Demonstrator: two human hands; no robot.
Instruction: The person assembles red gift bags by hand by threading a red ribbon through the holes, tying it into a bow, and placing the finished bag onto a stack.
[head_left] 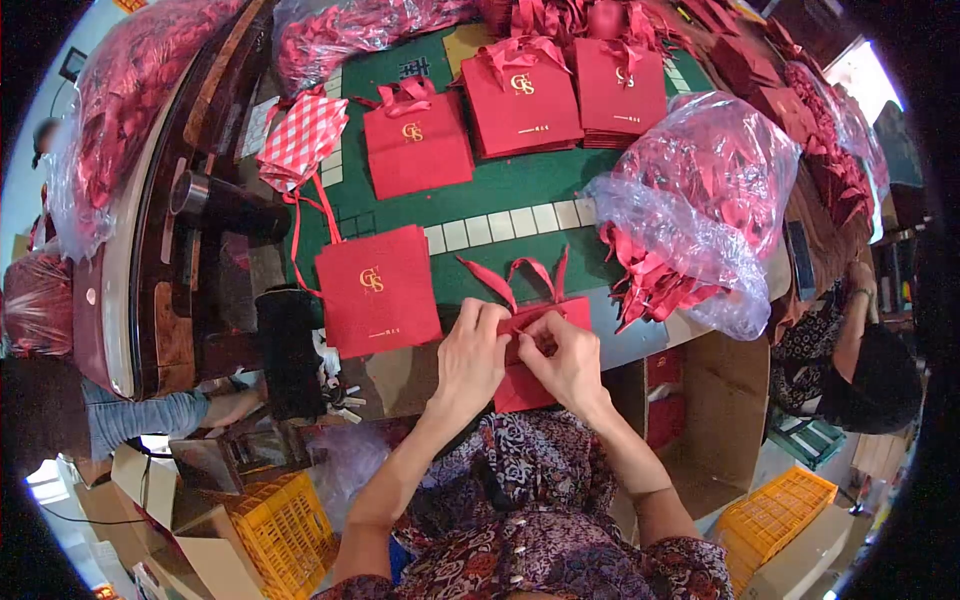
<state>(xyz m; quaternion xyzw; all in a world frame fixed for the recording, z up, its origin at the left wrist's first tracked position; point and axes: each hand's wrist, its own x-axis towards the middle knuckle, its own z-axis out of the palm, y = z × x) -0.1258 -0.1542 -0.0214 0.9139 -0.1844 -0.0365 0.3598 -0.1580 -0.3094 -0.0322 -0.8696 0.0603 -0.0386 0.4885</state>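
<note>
Both of my hands are at a red paper bag (520,388) at the table's near edge. My left hand (474,350) has its fingers closed on the bag's upper left part. Closed in a pinch, my right hand (563,358) is beside it at the bag's top, close to the left fingertips. Red ribbon (540,268) stands up in loops behind the fingers. What lies between the fingertips is too small to tell. Just left of my hands lies a stack of red bags (380,290) with gold lettering and a long ribbon.
More red bag stacks (520,95) lie at the back of the green table (510,195). A plastic sack of ribbons (705,200) is at the right. A dark cup (225,205) and checkered cloth (303,140) are at the left. People sit at both sides.
</note>
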